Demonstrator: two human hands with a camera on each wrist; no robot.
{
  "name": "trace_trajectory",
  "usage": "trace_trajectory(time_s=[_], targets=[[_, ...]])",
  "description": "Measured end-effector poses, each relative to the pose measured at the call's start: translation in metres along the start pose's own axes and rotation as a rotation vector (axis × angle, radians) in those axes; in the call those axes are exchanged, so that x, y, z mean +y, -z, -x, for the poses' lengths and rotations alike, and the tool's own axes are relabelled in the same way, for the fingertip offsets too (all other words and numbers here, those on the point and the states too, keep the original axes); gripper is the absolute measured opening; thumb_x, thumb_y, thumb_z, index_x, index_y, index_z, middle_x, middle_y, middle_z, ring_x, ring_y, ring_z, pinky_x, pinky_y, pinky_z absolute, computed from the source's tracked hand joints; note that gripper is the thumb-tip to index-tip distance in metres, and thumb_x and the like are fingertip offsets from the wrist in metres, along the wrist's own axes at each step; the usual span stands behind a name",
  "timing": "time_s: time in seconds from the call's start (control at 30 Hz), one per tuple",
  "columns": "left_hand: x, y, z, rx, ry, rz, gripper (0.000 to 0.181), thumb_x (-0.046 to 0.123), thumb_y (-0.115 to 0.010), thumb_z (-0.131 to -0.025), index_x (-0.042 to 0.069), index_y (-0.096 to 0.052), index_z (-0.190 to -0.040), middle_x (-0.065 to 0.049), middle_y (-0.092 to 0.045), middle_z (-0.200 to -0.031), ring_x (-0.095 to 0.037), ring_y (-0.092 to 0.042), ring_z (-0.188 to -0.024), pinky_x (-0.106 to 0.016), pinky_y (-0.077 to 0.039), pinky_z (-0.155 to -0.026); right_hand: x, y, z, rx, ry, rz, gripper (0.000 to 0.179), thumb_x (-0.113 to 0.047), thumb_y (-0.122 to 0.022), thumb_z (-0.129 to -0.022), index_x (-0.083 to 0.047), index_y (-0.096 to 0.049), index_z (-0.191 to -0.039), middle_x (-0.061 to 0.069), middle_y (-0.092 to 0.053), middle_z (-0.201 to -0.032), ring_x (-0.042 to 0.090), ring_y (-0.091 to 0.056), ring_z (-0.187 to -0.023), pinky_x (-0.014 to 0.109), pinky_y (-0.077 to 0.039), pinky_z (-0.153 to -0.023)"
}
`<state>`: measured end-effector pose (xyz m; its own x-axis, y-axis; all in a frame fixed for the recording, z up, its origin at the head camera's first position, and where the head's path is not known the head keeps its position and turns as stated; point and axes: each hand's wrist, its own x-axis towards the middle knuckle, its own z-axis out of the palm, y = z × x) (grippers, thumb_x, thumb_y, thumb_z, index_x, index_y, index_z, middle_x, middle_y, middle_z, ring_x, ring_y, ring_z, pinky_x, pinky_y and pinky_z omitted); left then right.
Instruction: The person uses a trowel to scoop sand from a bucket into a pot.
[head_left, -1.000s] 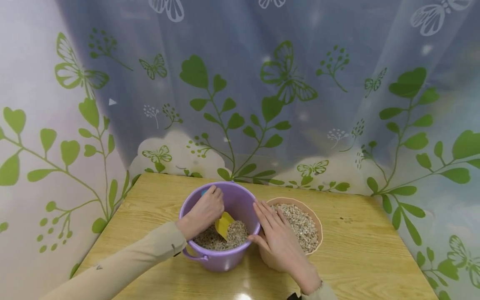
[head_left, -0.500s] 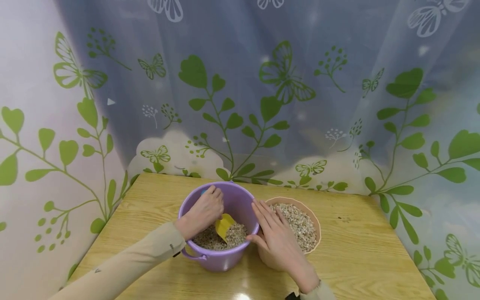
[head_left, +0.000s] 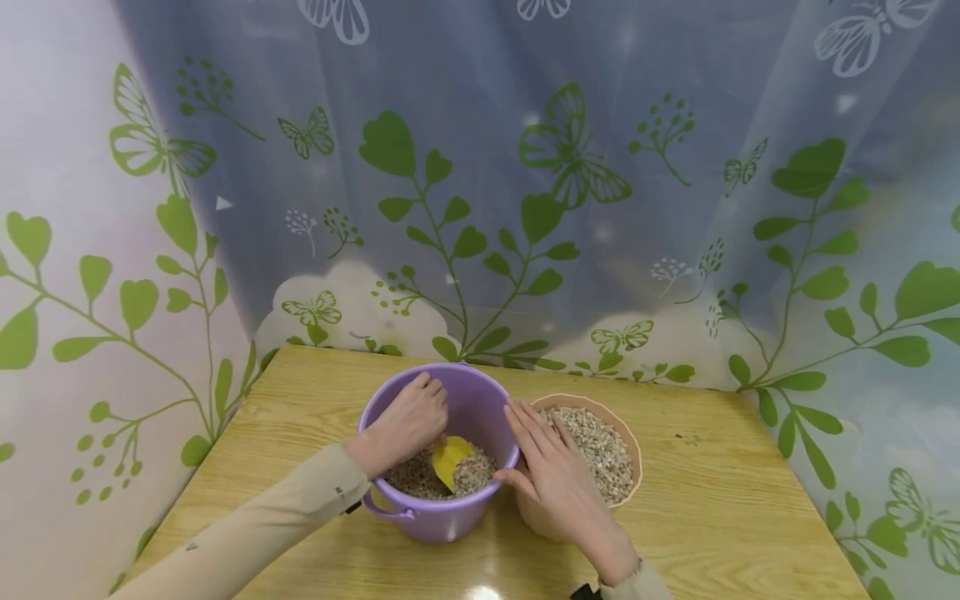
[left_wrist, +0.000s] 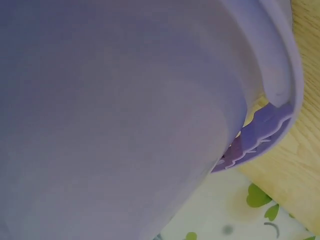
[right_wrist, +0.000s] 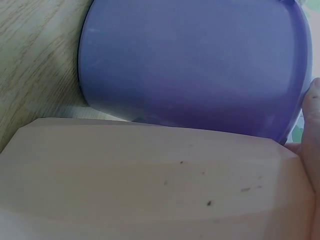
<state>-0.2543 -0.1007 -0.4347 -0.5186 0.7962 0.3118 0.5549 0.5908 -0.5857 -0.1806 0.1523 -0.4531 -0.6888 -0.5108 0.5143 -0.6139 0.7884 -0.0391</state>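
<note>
In the head view a purple bucket [head_left: 442, 527] stands upright on the table with grey-brown gravel [head_left: 408, 477] in its bottom. My left hand [head_left: 411, 418] reaches inside over the left rim and grips a small shovel by its mostly hidden handle. The shovel's yellow blade [head_left: 448, 458] slants into the gravel, a heap lying against its right side. Extended fingers of my right hand [head_left: 558, 483] lie along the bucket's right rim, thumb apart. Under that hand is a peach-coloured bowl [head_left: 639, 467] of paler gravel, whose smooth outer wall fills the lower right wrist view.
A purple side handle [head_left: 390, 512] sticks out at the bucket's front left; the left wrist view shows a bucket handle [left_wrist: 267, 122] close up. Around the wooden table [head_left: 720, 492] hangs a curtain [head_left: 480, 208] printed with leaves and butterflies, right behind the far edge.
The shovel's yellow blade has turned slightly and sits a little further right against the gravel heap. Less of its blue handle end shows. My right hand keeps its place on the rim.
</note>
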Motion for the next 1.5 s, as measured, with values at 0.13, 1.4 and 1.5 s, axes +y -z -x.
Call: trace_trajectory(time_s=[0.13, 1.4, 1.5], targets=[[-0.004, 0.006, 0.005, -0.055, 0.016, 0.083, 0.047, 0.06, -0.074, -0.077, 0.013, -0.075, -0.075, 0.0, -0.065, -0.077, -0.017, -0.055, -0.075, -0.032, -0.04, -0.075, -0.001, 0.0, 0.0, -0.002, 0.003, -0.013, 0.089, -0.07, -0.017, -0.098, -0.004, -0.037, -0.155, 0.013, -0.038, -0.16, 0.03, -0.039, -0.146, 0.057, -0.032, -0.113], [-0.022, 0.065, 0.047, -0.163, 0.57, 0.369, 0.047, 0.054, -0.065, -0.093, 0.009, -0.074, -0.087, -0.004, -0.067, -0.083, -0.024, -0.061, -0.082, -0.038, -0.044, -0.077, -0.002, 0.002, 0.0, -0.027, -0.007, -0.011, 0.087, -0.068, -0.015, -0.101, -0.003, -0.034, -0.155, 0.014, -0.034, -0.161, 0.031, -0.036, -0.147, 0.058, -0.031, -0.114], [-0.022, 0.066, 0.05, -0.127, 0.567, 0.365, 0.045, 0.053, -0.067, -0.092, 0.008, -0.074, -0.085, -0.004, -0.065, -0.079, -0.023, -0.059, -0.077, -0.037, -0.043, -0.074, -0.001, 0.002, 0.0, -0.026, 0.0, 0.001, 0.088, -0.068, -0.014, -0.101, -0.002, -0.036, -0.155, 0.014, -0.035, -0.16, 0.031, -0.036, -0.147, 0.058, -0.031, -0.114]])
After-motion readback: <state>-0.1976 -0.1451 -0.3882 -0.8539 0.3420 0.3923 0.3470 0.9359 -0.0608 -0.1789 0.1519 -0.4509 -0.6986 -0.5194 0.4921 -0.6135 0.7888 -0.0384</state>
